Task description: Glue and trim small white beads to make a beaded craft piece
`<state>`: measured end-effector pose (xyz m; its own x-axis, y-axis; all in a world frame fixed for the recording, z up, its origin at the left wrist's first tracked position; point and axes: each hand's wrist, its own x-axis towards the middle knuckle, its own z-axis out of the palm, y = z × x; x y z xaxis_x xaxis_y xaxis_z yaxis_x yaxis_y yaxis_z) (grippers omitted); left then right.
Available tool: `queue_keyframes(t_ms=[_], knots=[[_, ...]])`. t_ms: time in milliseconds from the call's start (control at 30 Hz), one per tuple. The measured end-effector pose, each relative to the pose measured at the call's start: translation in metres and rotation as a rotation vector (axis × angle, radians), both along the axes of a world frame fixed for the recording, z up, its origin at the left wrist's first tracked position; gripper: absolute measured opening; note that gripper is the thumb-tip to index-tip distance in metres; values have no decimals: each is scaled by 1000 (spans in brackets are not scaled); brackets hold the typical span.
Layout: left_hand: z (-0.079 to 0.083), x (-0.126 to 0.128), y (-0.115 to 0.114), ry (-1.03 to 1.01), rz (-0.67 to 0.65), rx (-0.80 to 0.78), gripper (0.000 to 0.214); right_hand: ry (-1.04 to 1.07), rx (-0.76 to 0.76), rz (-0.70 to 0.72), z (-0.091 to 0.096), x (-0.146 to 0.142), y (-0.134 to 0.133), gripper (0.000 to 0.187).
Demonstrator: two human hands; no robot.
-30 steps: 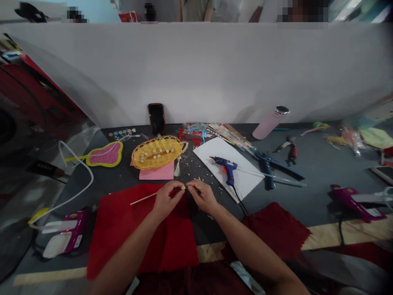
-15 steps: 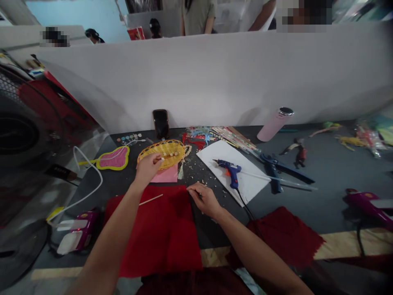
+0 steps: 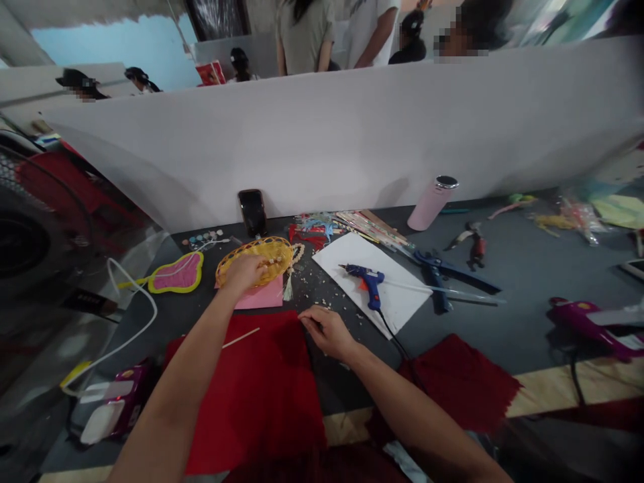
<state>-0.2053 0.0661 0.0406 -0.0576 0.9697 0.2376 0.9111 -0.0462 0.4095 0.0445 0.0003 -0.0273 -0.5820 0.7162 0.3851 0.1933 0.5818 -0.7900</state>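
Observation:
My left hand (image 3: 245,272) reaches into a yellow woven basket (image 3: 225,263) that holds a few small pale beads (image 3: 274,260). Its fingers are bent together at the beads; what they pinch is too small to make out. Beside the right corner of a red cloth (image 3: 266,382), my right hand (image 3: 325,329) rests low over the dark table. Thumb and forefinger are pressed together, and anything between them is too small to name. A thin pale stick (image 3: 241,337) lies on the cloth. Under the basket sits pink paper (image 3: 266,295).
A blue glue gun (image 3: 369,280) lies on a white board (image 3: 402,302), near blue-handled pliers (image 3: 439,288). A phone (image 3: 252,211) and a pink tumbler (image 3: 433,203) stand by the white partition (image 3: 322,141). A pink-and-yellow fan-shaped piece (image 3: 176,273) lies left.
My left hand has dipped from above the basket's beads down in among them. My right hand keeps its pinch near the cloth corner. The whole view has shifted slightly.

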Motion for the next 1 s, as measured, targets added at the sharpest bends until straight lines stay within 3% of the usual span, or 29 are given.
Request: queue_keyframes(t_ms=[167,300,433,533,700,900,1000], knots=[[11,-17,-23,37,90,28,20,7,-16,1,-2,0,1,21],[-11,-21,-59,-57,163,76,21,13,-48,-28,-3,0,1,22],[-44,14,-102,-131,77,21,16,5,-66,-69,-5,0,0,25],[-57,53,-122,-145,-40,23,18,35,-68,-124,-5,0,1,31],[-63,85,-130,-74,-137,44,23,50,-63,-185,5,11,4,38],[-69,82,-135,-107,-226,112,20,-11,-73,-251,42,45,4,36],[-68,80,-135,-167,-237,132,20,-122,-22,-250,49,62,3,32]])
